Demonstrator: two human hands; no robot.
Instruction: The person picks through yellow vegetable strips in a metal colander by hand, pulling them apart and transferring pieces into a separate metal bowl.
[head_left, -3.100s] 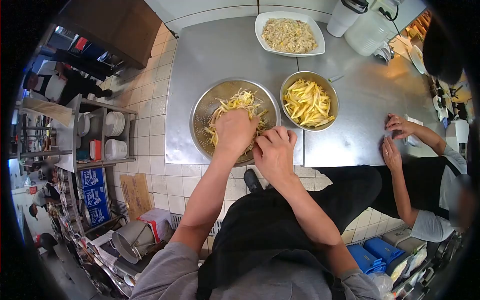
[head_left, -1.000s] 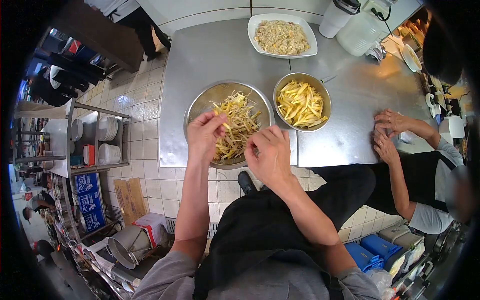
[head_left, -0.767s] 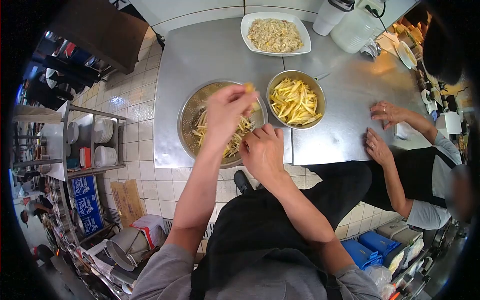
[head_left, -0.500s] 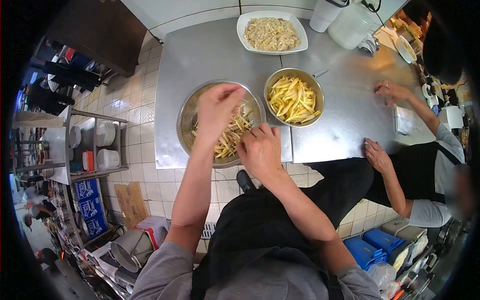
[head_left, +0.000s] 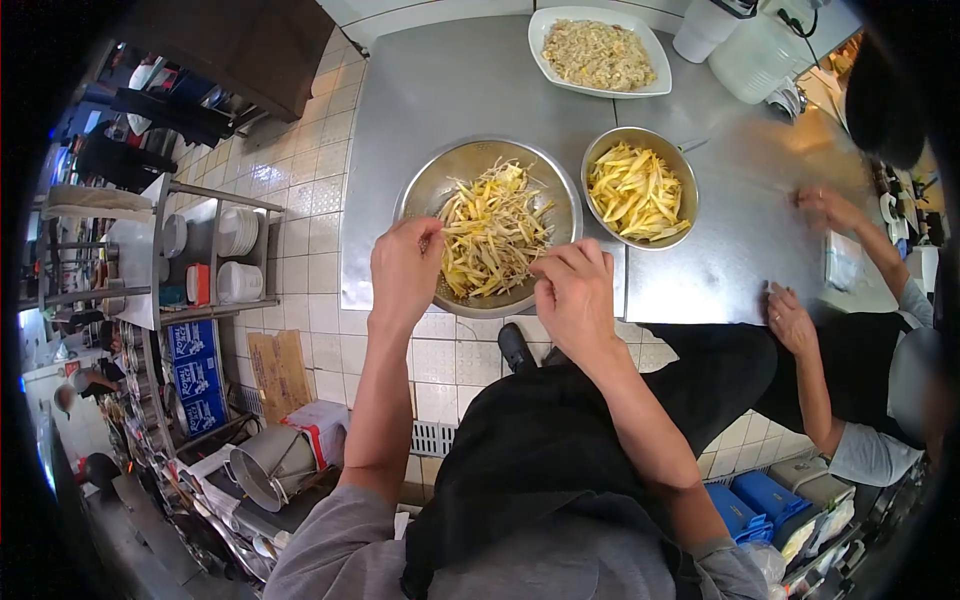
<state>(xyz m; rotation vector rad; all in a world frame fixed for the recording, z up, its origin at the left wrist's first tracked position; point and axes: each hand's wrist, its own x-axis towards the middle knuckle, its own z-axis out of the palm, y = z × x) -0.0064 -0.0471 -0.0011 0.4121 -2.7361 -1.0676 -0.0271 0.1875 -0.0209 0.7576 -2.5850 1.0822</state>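
A perforated metal colander (head_left: 425,190) holds a tangled heap of slender yellow-and-cream vegetable pieces (head_left: 495,235), some with thin stringy ends. At its left rim, my left hand (head_left: 405,270) has its fingertips pinched together; whatever is between them is too small to see. My right hand (head_left: 580,290) is over the front right rim with fingers curled and thumb against the forefinger, and its contents are hidden. To the right of the colander, a smaller steel bowl (head_left: 690,205) is filled with plumper, cleaner-looking yellow pieces (head_left: 638,190).
A white dish of fried rice (head_left: 600,55) stands at the back of the steel table (head_left: 440,80), near a small knife (head_left: 692,145). At right, another person's hands (head_left: 830,207) rest by a clear plastic packet (head_left: 843,260). A shelf rack (head_left: 190,240) stands left.
My left hand has come down from above the heap to the colander's left rim, uncovering the pieces. My right hand stays by the right rim. The whole view has shifted slightly.
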